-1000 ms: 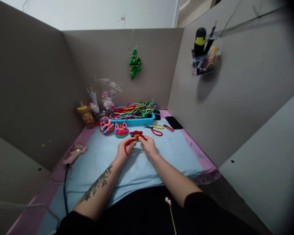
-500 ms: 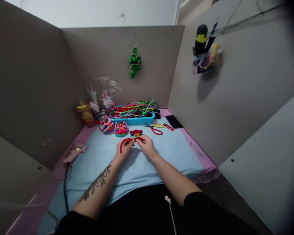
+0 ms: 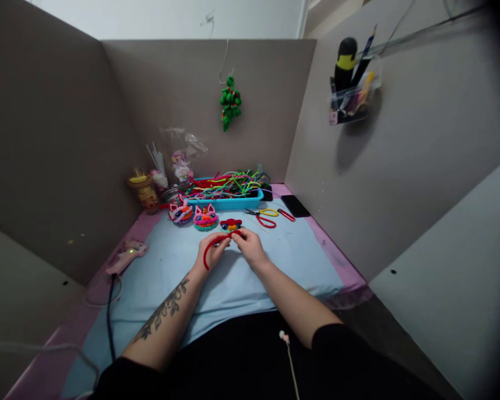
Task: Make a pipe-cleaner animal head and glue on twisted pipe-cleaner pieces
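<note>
A red pipe cleaner [image 3: 210, 248] curves between my two hands over the light blue mat [image 3: 300, 261]. My left hand [image 3: 210, 253] pinches its looping left part, fingers closed. My right hand [image 3: 250, 246] pinches the other end near a small red craft face [image 3: 230, 224] lying just beyond my fingers. Two finished pink-eared craft faces [image 3: 205, 217] sit to the left of it.
A blue tray [image 3: 229, 203] of several coloured pipe cleaners stands at the back. Red and yellow scissors [image 3: 265, 216] and a black phone [image 3: 295, 206] lie right of it. A pink glue gun [image 3: 127, 256] with its cable rests at the left. Grey partition walls enclose the desk.
The red pipe cleaner's loop has swung slightly downward in my left hand. Both hands stay close together at the same spot; the view has tilted a little.
</note>
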`<state>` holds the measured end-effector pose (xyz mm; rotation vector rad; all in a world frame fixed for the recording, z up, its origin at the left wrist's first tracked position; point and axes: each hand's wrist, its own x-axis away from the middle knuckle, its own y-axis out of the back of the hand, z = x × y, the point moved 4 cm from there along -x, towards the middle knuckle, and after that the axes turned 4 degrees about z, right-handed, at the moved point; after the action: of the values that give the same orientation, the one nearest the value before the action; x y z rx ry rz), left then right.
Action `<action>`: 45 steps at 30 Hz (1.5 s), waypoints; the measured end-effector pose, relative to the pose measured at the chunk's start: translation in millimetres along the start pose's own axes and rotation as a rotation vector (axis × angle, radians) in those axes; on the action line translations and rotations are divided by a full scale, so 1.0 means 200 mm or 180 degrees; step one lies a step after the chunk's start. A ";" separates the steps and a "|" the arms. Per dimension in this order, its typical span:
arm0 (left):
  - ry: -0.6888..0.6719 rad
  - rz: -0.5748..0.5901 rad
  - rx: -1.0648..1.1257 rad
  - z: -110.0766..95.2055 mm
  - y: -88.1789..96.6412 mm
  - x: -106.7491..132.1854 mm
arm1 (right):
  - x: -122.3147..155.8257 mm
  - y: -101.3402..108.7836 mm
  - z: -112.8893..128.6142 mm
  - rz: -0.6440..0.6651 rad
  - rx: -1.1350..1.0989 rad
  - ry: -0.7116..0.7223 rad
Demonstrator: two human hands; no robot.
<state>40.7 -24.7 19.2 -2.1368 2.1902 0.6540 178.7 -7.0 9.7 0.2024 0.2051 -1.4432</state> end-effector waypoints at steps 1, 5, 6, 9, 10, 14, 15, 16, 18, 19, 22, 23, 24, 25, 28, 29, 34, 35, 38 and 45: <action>0.0015 -0.0039 -0.0019 0.00 0.00 0.00 | 0.00 0.00 0.00 0.0004 0.0011 0.0009; 0.0116 -0.0078 -0.0015 0.00 0.00 0.00 | 0.00 0.00 0.02 -0.0044 0.0057 0.0115; 0.0141 -0.0080 -0.0005 0.00 0.00 0.00 | 0.00 0.00 0.02 -0.0061 0.0080 0.0159; 0.0131 -0.0079 -0.0014 -0.01 0.00 0.01 | 0.01 0.00 0.03 -0.0090 0.0214 0.0302; 0.0120 -0.0065 -0.0027 -0.01 0.01 0.01 | 0.01 0.00 0.03 -0.0083 0.0272 0.0350; 0.0164 -0.0013 -0.0087 -0.01 0.01 0.01 | 0.01 0.01 0.05 -0.0021 0.0471 0.0451; 0.0162 0.0001 -0.0108 -0.01 0.02 0.01 | 0.01 0.01 0.06 0.0003 0.0499 0.0458; 0.0161 0.0004 -0.0127 0.00 0.02 0.01 | 0.01 0.01 0.06 0.0027 0.0519 0.0467; 0.0187 0.0021 -0.0160 0.00 0.02 0.01 | 0.01 0.01 0.07 0.0087 0.0533 0.0510; 0.0211 0.0026 -0.0167 0.00 0.03 0.01 | 0.01 0.01 0.07 0.0114 0.0542 0.0541; 0.0187 0.0073 -0.0176 0.00 0.02 0.01 | 0.02 0.01 0.08 0.0182 0.0625 0.0642; 0.0136 0.0070 -0.0206 0.00 0.02 0.01 | 0.02 0.01 0.08 0.0198 0.0666 0.0672; 0.0077 0.0059 -0.0264 -0.01 0.02 0.01 | 0.01 0.01 0.08 0.0210 0.0705 0.0694; 0.0011 0.0046 -0.0346 0.00 0.02 0.01 | 0.01 0.01 0.07 0.0227 0.0737 0.0710; -0.0222 0.0118 -0.0605 0.00 0.02 0.01 | 0.00 0.03 0.07 0.0369 0.0806 0.0719; -0.0285 0.0223 -0.0663 0.01 0.02 0.01 | 0.00 0.03 0.06 0.0455 0.0866 0.0714; -0.0216 0.0962 -0.0905 0.04 0.01 0.01 | -0.02 0.04 0.03 0.1030 0.1384 0.0653; -0.0172 0.1084 -0.0945 0.04 0.01 0.02 | -0.02 0.04 0.03 0.1147 0.1448 0.0634; -0.0084 0.1344 -0.0999 0.02 0.01 0.03 | -0.02 0.04 0.02 0.1472 0.1521 0.0506; 0.0081 0.0990 -0.1169 0.02 0.04 0.01 | -0.01 0.03 0.01 0.1107 0.1060 0.0443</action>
<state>31.9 -24.8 16.6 -1.9602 2.6186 1.1311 185.2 -3.7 12.0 0.5836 0.0370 -1.1096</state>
